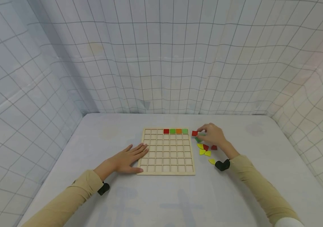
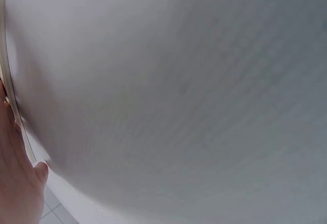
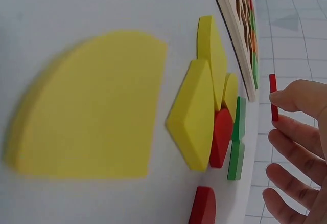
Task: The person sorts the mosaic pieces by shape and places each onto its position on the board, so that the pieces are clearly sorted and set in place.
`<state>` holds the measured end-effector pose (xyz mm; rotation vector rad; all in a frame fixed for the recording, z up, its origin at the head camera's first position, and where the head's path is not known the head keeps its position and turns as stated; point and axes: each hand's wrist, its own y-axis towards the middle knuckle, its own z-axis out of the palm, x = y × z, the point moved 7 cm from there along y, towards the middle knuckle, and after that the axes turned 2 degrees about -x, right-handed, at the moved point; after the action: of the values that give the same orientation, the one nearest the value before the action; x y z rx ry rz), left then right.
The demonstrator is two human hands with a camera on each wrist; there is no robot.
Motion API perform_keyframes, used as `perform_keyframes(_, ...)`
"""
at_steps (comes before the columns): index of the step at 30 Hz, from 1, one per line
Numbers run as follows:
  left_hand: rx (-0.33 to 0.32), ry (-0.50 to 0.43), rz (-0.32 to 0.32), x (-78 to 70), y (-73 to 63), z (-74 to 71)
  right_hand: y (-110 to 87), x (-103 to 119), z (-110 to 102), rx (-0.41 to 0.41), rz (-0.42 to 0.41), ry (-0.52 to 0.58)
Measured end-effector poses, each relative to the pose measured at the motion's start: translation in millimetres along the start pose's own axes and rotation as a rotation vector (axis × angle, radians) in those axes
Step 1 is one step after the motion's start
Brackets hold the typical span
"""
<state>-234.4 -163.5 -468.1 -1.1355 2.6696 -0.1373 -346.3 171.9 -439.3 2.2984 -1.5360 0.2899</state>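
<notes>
My right hand (image 1: 213,135) pinches a red square tile (image 1: 194,133) between thumb and forefinger, just off the upper right corner of a wooden grid board (image 1: 167,173). The right wrist view shows that tile (image 3: 273,83) edge-on, apart from the table, with the other fingers spread loosely below. At the board's left edge, my left hand (image 1: 125,159) rests flat with its fingers spread. Four of the board's top-row cells, toward the right, hold a red tile (image 1: 166,131), a green tile (image 1: 172,131), an orange tile (image 1: 179,131) and a light green tile (image 1: 185,131).
Right of the board lie several loose pieces: yellow ones with a rounded side (image 3: 92,111), red ones (image 1: 214,147) and green ones (image 3: 236,160). A white cloth covers the table (image 1: 116,126). Grid-patterned curtains (image 1: 161,63) hang behind it and at both sides.
</notes>
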Motion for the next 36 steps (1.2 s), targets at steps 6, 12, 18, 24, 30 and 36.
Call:
perform_keyframes(6, 0.006, -0.005, -0.001, -1.5, -0.9, -1.6, 7.5, 16, 3, 0.012, -0.030, 0.017)
perform_keyframes(12, 0.007, -0.008, -0.004, -1.2, -1.4, -0.4, 16.3, 26, 10, 0.044, -0.006, 0.029)
perform_keyframes(18, 0.006, -0.008, -0.005, -1.3, -1.4, -0.2, 23.6, 31, 17, 0.045, 0.003, 0.047)
perform_keyframes(24, 0.009, -0.005, -0.008, -0.4, -1.1, 1.1, 27.9, 43, 20, 0.046, -0.020, 0.054)
perform_keyframes(30, -0.001, -0.009, -0.006, 0.3, -0.7, 0.7, 32.9, 53, 26, 0.042, -0.054, 0.037)
perform_keyframes(36, 0.000, -0.002, -0.004, 0.6, 0.6, 0.8, 37.0, 65, 27, 0.033, -0.094, 0.033)
